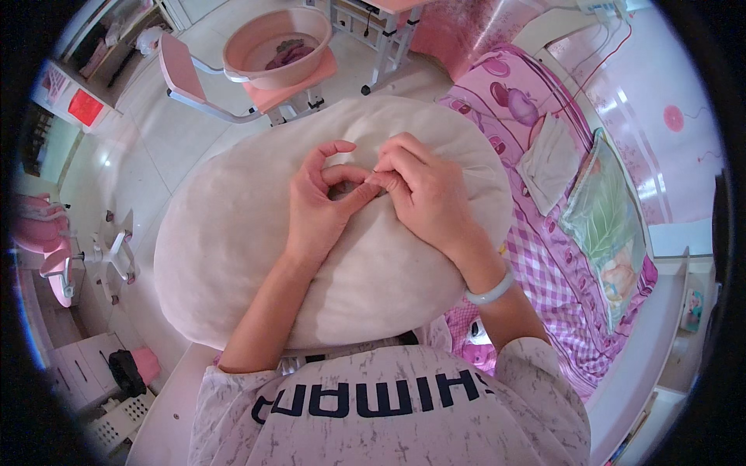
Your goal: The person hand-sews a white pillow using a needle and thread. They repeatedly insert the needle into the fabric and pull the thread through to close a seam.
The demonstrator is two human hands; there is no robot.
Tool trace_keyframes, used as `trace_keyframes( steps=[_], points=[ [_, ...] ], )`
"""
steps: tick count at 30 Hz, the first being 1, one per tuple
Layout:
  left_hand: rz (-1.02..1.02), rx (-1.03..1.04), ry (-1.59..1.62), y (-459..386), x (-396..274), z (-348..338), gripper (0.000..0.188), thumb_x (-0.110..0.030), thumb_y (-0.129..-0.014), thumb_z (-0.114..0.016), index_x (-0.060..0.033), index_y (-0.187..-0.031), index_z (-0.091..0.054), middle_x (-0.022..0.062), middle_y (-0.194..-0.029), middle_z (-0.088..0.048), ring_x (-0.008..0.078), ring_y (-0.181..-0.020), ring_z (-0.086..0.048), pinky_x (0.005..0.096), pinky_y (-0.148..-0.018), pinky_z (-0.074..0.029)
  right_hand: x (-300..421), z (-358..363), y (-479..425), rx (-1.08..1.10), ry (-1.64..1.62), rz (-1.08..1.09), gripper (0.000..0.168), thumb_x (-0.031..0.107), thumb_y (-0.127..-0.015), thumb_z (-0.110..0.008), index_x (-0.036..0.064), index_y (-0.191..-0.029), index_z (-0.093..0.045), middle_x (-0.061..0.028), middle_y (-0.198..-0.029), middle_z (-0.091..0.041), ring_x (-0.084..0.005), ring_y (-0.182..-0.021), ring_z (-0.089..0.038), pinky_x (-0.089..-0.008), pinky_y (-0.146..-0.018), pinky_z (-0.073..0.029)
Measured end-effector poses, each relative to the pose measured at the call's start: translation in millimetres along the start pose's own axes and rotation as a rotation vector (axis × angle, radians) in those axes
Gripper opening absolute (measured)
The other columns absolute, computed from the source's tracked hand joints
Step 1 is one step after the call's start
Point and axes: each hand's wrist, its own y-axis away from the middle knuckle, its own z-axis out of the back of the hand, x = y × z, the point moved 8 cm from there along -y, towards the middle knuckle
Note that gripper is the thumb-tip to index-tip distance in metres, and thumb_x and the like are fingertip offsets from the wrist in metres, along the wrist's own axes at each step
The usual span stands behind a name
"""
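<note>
A large, plump cream fabric cushion [233,244] lies across my lap and fills the middle of the view. Over its upper middle, my left hand [326,198] bends its thumb and forefinger into a ring, with a small dark gap inside. My right hand [422,195] has thumb and forefinger pinched together against the left fingertips. Whatever lies between the fingertips is too small and too covered to make out. Faint creases run through the cover to the right of my right hand. A pale bangle [492,289] circles my right wrist.
Beyond the cushion, a pink chair [183,73] bears a pink plastic basin [242,43] with dark purple cloth inside. Right of me are purple patterned bedding [542,274], a white cloth [548,166] and a green-patterned pillow [606,215]. A wheeled chair base [113,253] stands left.
</note>
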Motion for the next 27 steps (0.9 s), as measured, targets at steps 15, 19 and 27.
trace_keyframes(
  steps=[15, 19, 27],
  points=[
    [-0.047, -0.086, -0.201, 8.8, -6.5, 7.0, 0.045, 0.004, -0.081, -0.077, -0.0010, -0.117, -0.050, 0.0061, -0.083, -0.072, 0.0090, -0.078, -0.064, 0.0212, -0.073, -0.049, -36.1, 174.3, 13.1, -0.654, -1.236, -0.148, 0.022, 0.029, -0.105, -0.052, 0.007, -0.102, -0.053, 0.0029, -0.068, -0.035, -0.0078, -0.060, -0.033, -0.0233, -0.058, -0.034],
    [-0.131, -0.085, -0.304, 14.5, -18.7, -0.2, 0.044, 0.004, -0.079, -0.077, -0.0014, -0.114, -0.053, 0.0050, -0.081, -0.072, 0.0091, -0.078, -0.064, 0.0230, -0.076, -0.049, -33.7, 261.6, 48.2, -0.668, -1.382, 0.175, 0.014, 0.014, -0.104, -0.051, 0.001, -0.099, -0.048, -0.0009, -0.072, -0.036, -0.0110, -0.062, -0.033, -0.0253, -0.064, -0.038],
    [-0.441, -0.165, -0.683, 31.0, -40.3, -6.1, 0.033, 0.001, -0.078, -0.078, -0.0024, -0.106, -0.061, 0.0055, -0.078, -0.073, 0.0130, -0.084, -0.064, 0.0260, -0.084, -0.047, -36.1, 290.2, 78.9, -0.687, -1.196, 0.139, 0.013, 0.013, -0.104, -0.050, 0.002, -0.099, -0.048, -0.0008, -0.071, -0.034, -0.0117, -0.062, -0.034, -0.0290, -0.074, -0.042]
  ],
)
